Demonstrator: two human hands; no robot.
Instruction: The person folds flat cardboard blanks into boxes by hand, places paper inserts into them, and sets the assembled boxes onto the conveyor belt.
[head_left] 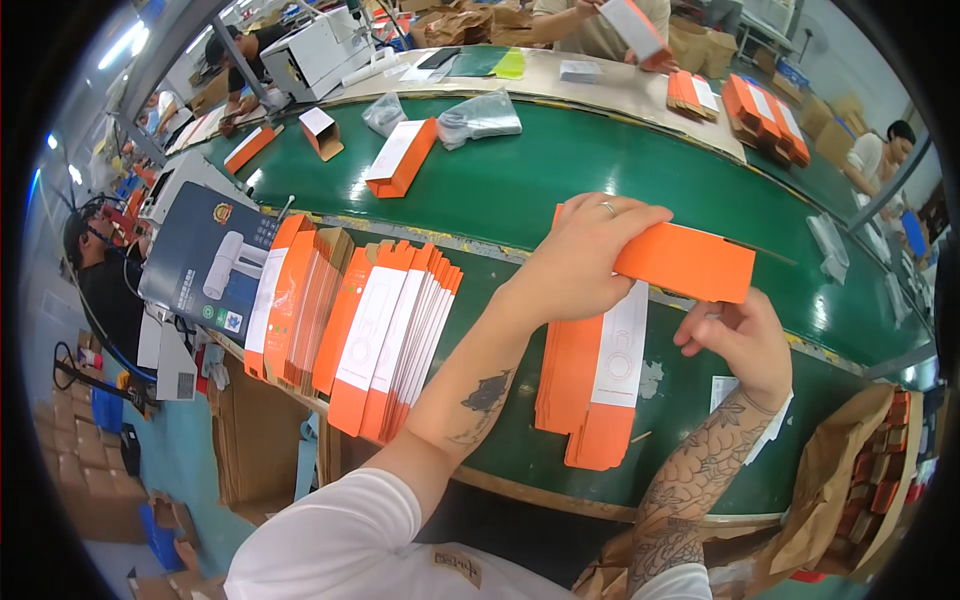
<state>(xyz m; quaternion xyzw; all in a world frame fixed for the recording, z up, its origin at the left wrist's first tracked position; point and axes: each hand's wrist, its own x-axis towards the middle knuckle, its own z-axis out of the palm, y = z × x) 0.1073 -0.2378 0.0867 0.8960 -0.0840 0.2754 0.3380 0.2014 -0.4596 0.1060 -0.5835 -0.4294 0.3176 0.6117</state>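
Observation:
My left hand (592, 252) is closed over an orange carton (690, 258), fingers across its top and left part. The carton is opened into a box shape and held above the bench, slanting down to the right. At its right end is my right hand (742, 345), fingers loosely bent and apart, the fingertips close to the lower edge. Whether they touch the carton is hard to tell. Under both hands lies a stack of flat orange-and-white cartons (600, 435) on the green worktop (490, 430).
More flat cartons stand in rows (385, 340) at the left, beside a dark printed box (210, 260). Beyond runs a green conveyor (560, 150) with a formed carton (402, 158) and plastic-bagged items (480, 118). A brown paper-lined container (850, 470) is at right. Other people work around the line.

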